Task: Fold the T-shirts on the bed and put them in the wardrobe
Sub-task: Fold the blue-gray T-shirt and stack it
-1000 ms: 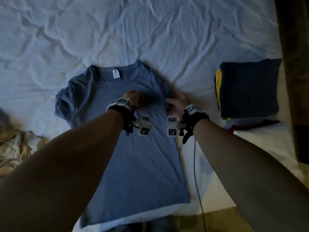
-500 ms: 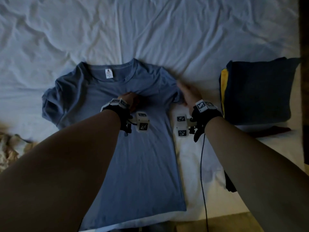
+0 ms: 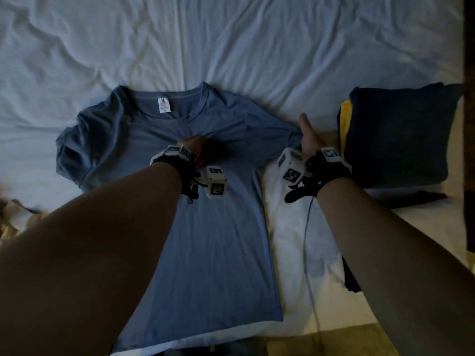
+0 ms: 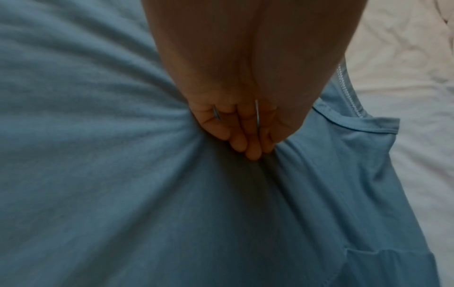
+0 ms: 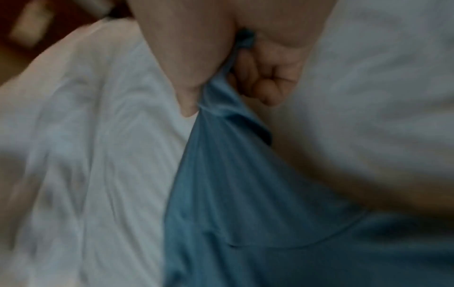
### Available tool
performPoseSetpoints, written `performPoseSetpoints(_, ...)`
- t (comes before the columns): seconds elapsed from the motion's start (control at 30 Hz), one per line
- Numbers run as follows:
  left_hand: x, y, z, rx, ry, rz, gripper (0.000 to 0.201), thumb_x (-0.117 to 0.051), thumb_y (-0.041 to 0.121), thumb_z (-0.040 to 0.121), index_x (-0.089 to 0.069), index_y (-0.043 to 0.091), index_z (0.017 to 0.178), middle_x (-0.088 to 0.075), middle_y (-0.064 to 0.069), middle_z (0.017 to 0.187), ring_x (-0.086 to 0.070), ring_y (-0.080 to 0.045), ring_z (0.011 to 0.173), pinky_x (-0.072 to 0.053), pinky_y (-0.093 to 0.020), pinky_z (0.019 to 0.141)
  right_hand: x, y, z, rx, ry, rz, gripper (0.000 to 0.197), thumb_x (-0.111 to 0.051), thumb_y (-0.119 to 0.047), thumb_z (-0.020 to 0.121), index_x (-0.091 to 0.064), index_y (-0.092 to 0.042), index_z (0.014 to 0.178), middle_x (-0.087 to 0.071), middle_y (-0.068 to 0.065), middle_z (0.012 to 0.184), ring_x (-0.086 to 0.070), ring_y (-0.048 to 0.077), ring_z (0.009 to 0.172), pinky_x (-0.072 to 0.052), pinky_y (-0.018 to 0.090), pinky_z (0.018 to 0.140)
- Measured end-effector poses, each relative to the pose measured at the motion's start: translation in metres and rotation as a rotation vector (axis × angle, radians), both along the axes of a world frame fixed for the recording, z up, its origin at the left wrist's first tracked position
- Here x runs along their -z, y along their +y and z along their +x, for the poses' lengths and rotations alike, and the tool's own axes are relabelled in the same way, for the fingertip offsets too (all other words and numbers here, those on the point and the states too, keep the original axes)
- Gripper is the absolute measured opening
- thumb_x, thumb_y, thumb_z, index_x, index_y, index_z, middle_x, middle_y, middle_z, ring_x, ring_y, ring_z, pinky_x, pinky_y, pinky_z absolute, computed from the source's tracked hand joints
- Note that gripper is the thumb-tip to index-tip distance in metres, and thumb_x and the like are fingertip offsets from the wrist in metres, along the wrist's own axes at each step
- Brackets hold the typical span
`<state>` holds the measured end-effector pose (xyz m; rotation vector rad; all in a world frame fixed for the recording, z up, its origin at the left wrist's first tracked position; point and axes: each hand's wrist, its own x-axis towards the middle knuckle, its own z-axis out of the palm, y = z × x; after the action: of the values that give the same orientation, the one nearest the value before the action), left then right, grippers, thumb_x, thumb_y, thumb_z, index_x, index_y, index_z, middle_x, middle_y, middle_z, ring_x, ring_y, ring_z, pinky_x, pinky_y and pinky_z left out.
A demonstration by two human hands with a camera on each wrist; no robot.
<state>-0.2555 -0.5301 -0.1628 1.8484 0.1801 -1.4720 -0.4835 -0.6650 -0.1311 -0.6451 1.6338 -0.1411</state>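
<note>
A blue T-shirt (image 3: 218,240) lies face up on the white bed sheet (image 3: 231,42), collar away from me. My left hand (image 3: 196,150) presses its straight fingers (image 4: 245,141) down on the chest, and the cloth (image 4: 98,174) bunches around them. My right hand (image 3: 307,136) pinches the hem of the right sleeve (image 5: 236,120) between thumb and curled fingers (image 5: 267,85) and draws it out sideways, taut. The left sleeve (image 3: 74,150) lies crumpled at the shirt's far left.
A stack of folded shirts, dark navy on top (image 3: 401,134) with a yellow one (image 3: 345,124) under it, sits right beside my right hand. A red garment (image 3: 421,196) pokes out below the stack. Beige cloth (image 3: 15,219) lies at the left edge. A dark wooden edge (image 3: 469,124) runs along the right.
My right hand has moved right, from the shirt's chest out to the sleeve end, pulling the sleeve flat toward the folded stack. My left hand stays pressed on the chest.
</note>
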Motion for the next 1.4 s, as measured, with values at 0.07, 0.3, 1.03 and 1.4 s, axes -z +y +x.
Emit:
performPoseSetpoints(0.07, -0.004, 0.000, 0.000, 0.090, 0.015, -0.002, 0.034, -0.036, 0.012, 0.102, -0.050, 0.006, 0.071, -0.048, -0.011, 0.062, -0.041, -0.009, 0.026, -0.026, -0.010, 0.030, 0.002, 0.010, -0.001, 0.018, -0.182, 0.003, 0.062, -0.071, -0.053, 0.078, -0.068, -0.007, 0.118, -0.070, 0.016, 0.115, -0.067, 0.035, 0.106, -0.056, 0.043, 0.087)
performPoseSetpoints(0.3, -0.016, -0.006, 0.000, 0.290, -0.009, 0.010, 0.034, -0.032, 0.011, 0.101, -0.050, 0.007, 0.073, -0.045, -0.010, 0.065, -0.042, -0.008, 0.027, -0.027, -0.010, 0.031, -0.019, 0.010, 0.004, -0.386, -0.055, 0.031, 0.029, -0.051, -0.024, 0.100, -0.064, -0.007, 0.080, -0.061, 0.003, 0.065, -0.056, 0.012, 0.055, -0.045, 0.025, 0.062)
performPoseSetpoints(1.03, -0.035, -0.046, -0.048, 0.244, -0.231, -0.152, 0.013, -0.049, 0.010, 0.095, -0.060, 0.016, 0.095, -0.053, -0.005, 0.067, -0.051, -0.019, 0.050, -0.045, -0.023, 0.044, -0.007, 0.025, -0.010, -0.394, 0.332, -0.640, 0.031, -0.037, -0.019, 0.104, -0.056, 0.000, 0.119, -0.061, 0.025, 0.117, -0.057, 0.038, 0.102, -0.029, 0.027, 0.069)
performPoseSetpoints(1.4, -0.084, -0.049, -0.067, 0.275, 0.067, -0.161, 0.035, -0.057, 0.043, 0.094, -0.062, 0.010, 0.103, -0.063, -0.010, 0.087, -0.065, -0.025, 0.077, -0.060, -0.046, 0.071, -0.047, 0.024, 0.008, -0.411, 0.040, -0.400, 0.036, -0.052, -0.044, 0.096, -0.067, -0.012, 0.093, -0.065, 0.009, 0.083, -0.059, 0.019, 0.067, -0.049, 0.034, 0.065)
